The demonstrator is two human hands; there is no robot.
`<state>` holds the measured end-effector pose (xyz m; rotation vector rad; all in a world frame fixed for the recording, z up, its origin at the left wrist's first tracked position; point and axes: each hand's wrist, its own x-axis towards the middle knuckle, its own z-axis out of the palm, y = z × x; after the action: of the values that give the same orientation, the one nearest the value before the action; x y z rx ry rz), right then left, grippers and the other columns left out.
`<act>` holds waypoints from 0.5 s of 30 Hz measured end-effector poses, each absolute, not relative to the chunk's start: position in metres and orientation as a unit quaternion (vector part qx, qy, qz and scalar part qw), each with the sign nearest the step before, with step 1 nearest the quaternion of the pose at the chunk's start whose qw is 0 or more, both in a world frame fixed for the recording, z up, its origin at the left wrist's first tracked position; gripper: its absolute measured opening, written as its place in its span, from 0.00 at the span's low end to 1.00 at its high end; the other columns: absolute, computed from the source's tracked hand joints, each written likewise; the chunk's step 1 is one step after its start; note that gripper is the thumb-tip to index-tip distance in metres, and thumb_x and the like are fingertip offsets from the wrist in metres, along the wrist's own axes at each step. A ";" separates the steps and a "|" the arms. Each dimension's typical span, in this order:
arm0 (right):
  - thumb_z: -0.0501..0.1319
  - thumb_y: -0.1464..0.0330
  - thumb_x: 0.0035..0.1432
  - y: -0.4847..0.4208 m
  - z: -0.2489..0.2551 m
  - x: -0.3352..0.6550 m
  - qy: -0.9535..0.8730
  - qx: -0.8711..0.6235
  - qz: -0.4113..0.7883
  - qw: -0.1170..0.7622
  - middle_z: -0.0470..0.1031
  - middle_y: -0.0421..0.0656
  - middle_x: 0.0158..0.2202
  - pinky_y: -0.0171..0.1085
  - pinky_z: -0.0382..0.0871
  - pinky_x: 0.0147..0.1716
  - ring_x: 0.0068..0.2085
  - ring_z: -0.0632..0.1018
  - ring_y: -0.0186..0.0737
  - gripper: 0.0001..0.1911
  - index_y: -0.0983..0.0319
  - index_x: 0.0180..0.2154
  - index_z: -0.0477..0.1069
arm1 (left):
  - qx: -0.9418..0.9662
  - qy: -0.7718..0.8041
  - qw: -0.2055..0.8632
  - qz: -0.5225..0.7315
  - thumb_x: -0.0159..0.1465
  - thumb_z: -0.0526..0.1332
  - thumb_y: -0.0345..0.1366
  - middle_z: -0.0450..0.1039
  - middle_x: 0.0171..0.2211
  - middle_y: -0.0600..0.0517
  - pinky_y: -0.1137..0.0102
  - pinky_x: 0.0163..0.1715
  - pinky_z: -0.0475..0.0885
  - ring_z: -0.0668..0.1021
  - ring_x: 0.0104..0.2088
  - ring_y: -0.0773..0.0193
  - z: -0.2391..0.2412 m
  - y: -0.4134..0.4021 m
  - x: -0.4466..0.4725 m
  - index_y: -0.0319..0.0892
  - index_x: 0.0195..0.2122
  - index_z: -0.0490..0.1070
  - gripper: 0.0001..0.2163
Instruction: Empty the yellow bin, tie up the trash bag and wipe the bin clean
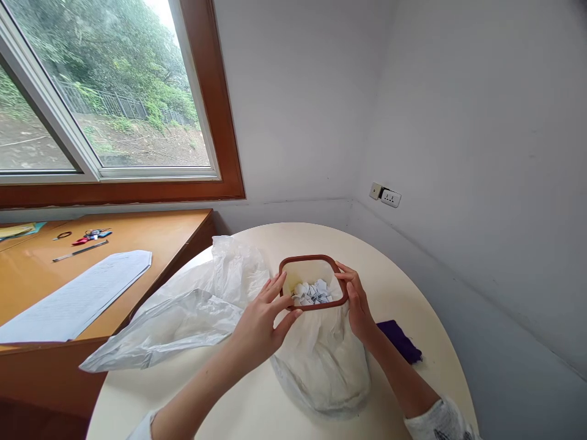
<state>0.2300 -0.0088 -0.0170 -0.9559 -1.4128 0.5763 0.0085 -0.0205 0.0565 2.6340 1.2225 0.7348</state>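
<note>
Both my forearms come up from the near edge of the round cream table (pixel 403 269), a pale cuff showing at each elbow, and they converge toward its middle. My left hand (pixel 259 327) is turned palm inward, wrist slightly bent. Its fingers are spread along the left side of a rounded-square plastic tub (pixel 306 259) with a brown rim, and the thumb is pressed at the rim's near edge. My right hand (pixel 358 302) closes on the opposite side, fingers curled over the right rim, so both hands grip the tub between them.

The tub sits a little past the table's centre, mouth tipped toward me, with small white and pale blue paper scraps (pixel 312 292) heaped inside. Below it, touching its underside, bulges a thin translucent white plastic bag (pixel 321 360). More of that crumpled film trails away to the table's left edge.

A dark purple cloth (pixel 398 339) lies just beside my right wrist, toward the right edge. Beyond the left edge stands a wooden desk (pixel 151 229) carrying a long white printed sheet (pixel 77 293).
</note>
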 end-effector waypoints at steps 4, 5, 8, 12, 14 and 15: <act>0.42 0.61 0.65 -0.010 -0.017 0.230 -0.614 -0.420 0.246 0.621 0.58 0.42 0.57 0.47 0.54 0.57 0.60 0.59 0.41 0.15 0.53 0.44 0.64 | 0.879 0.402 0.080 0.245 0.65 0.50 0.42 0.57 0.60 0.40 0.55 0.58 0.60 0.58 0.61 0.51 0.057 -0.019 0.008 0.41 0.30 0.71 0.15; 0.42 0.61 0.65 -0.010 -0.018 0.230 -0.615 -0.422 0.245 0.620 0.58 0.42 0.57 0.47 0.54 0.57 0.60 0.59 0.41 0.15 0.53 0.44 0.64 | 0.880 0.399 0.082 0.245 0.65 0.50 0.42 0.57 0.60 0.40 0.55 0.58 0.59 0.58 0.61 0.52 0.057 -0.019 0.008 0.41 0.30 0.71 0.15; 0.41 0.61 0.65 -0.009 -0.018 0.231 -0.618 -0.425 0.239 0.617 0.58 0.42 0.57 0.47 0.55 0.57 0.60 0.58 0.41 0.15 0.53 0.44 0.64 | 0.881 0.394 0.090 0.246 0.65 0.50 0.43 0.58 0.60 0.41 0.54 0.58 0.59 0.58 0.61 0.52 0.056 -0.017 0.008 0.42 0.30 0.71 0.14; 0.41 0.61 0.65 -0.009 -0.020 0.230 -0.621 -0.431 0.223 0.616 0.58 0.42 0.57 0.47 0.56 0.57 0.60 0.59 0.40 0.15 0.54 0.44 0.63 | 0.881 0.391 0.110 0.241 0.65 0.50 0.43 0.57 0.61 0.41 0.52 0.58 0.57 0.58 0.61 0.52 0.056 -0.015 0.007 0.42 0.31 0.70 0.14; 0.41 0.62 0.65 -0.009 -0.019 0.229 -0.624 -0.438 0.210 0.613 0.59 0.43 0.57 0.47 0.57 0.56 0.60 0.59 0.41 0.15 0.54 0.44 0.63 | 0.883 0.386 0.124 0.238 0.65 0.50 0.43 0.57 0.61 0.42 0.51 0.59 0.55 0.56 0.62 0.52 0.057 -0.011 0.006 0.42 0.30 0.69 0.14; 0.41 0.62 0.65 -0.009 -0.017 0.229 -0.627 -0.445 0.200 0.607 0.59 0.44 0.57 0.47 0.57 0.55 0.60 0.60 0.41 0.15 0.55 0.44 0.63 | 0.884 0.381 0.133 0.235 0.65 0.50 0.43 0.57 0.60 0.43 0.50 0.60 0.53 0.55 0.63 0.53 0.058 -0.009 0.004 0.42 0.30 0.69 0.13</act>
<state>0.2292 -0.0093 -0.0175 -1.0286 -1.4500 0.4622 0.0041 -0.0088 0.0583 2.5642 1.1057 0.6812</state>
